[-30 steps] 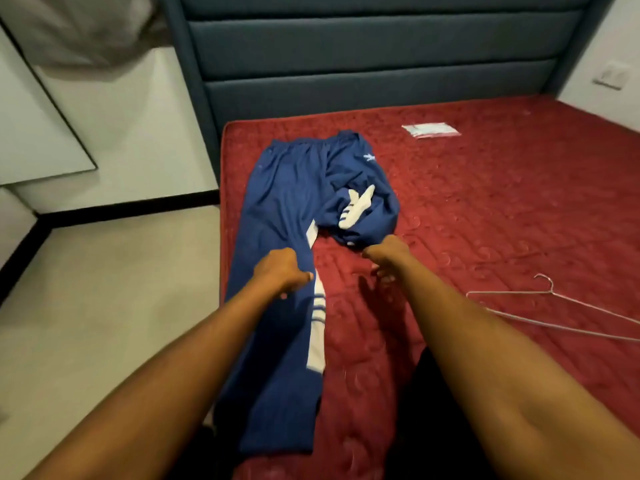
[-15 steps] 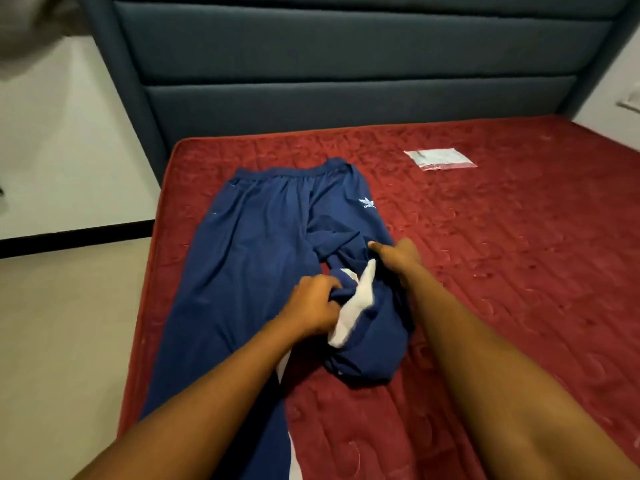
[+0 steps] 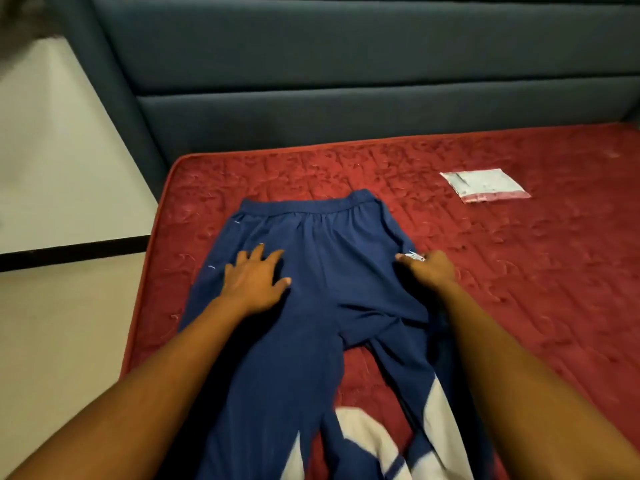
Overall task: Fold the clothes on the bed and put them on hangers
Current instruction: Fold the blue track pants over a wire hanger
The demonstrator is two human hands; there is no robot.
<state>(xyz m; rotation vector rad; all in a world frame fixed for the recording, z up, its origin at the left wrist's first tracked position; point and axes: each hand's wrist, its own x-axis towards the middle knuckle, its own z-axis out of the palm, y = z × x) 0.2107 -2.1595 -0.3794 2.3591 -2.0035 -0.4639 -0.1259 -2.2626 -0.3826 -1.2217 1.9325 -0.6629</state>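
Two hands were on the trousers, which lay near the bed's left edge, waistband toward the headboard and legs running down to the near edge. The left hand lay flat with spread fingers, pressing the left hip. The right hand sat at the right hip over the small logo, fingers curled. Whether it pinched the cloth or only leaned on it could not be told.

The likeliest trouble was the right leg. It looked twisted and bunched below the crotch, with bare bed showing between the legs. Folding one half over the other from there would probably have trapped creases and left the seams out of line. The cloth seemed thin and slippery, so a one-sided pull could have dragged the garment askew under the flat left hand. The left leg ran close along the bed's left edge, and a push that way might have tipped it onto the floor. No hanger was in view. A packet lay well apart, toward the far right corner.
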